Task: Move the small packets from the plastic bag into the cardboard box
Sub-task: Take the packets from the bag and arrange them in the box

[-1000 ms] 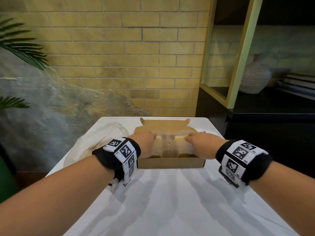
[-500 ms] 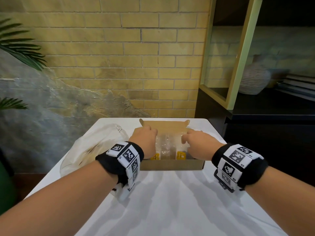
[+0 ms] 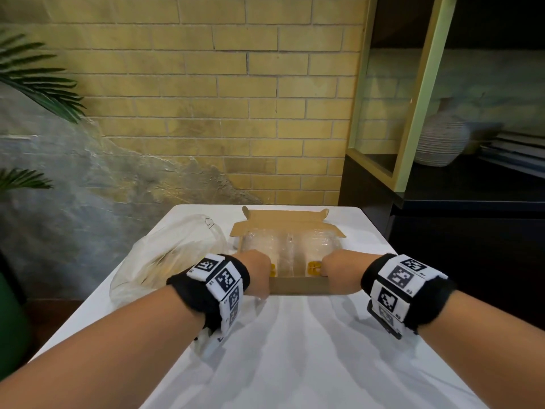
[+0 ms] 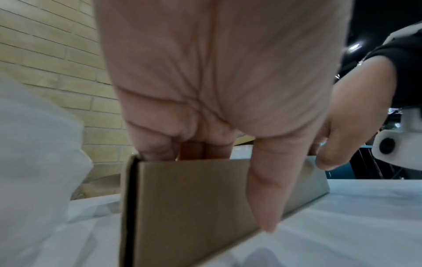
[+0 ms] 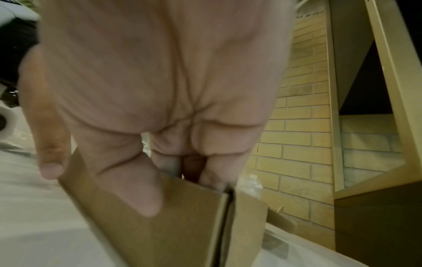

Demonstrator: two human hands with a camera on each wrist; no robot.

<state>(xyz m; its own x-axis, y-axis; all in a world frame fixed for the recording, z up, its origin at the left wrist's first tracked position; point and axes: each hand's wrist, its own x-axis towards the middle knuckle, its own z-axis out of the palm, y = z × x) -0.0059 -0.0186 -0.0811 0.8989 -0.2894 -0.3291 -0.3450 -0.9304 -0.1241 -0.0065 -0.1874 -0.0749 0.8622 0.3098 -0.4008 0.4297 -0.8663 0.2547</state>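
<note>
An open cardboard box stands on the white table, its lid flap folded back toward the wall. Clear-wrapped packets with yellow labels lie flat inside it. My left hand grips the near wall at the left corner, and my right hand grips it at the right corner. In the left wrist view the fingers hook inside the box and the thumb presses the outside. The right wrist view shows the same hold on the box. A crumpled plastic bag lies left of the box.
The table ends close behind the box at a brick wall. A dark cabinet with a ribbed vase stands to the right. Palm leaves hang at the left.
Both hands drew back from the packets in the middle of the box to its near wall and took hold of it. The packets now lie flat and uncovered.
</note>
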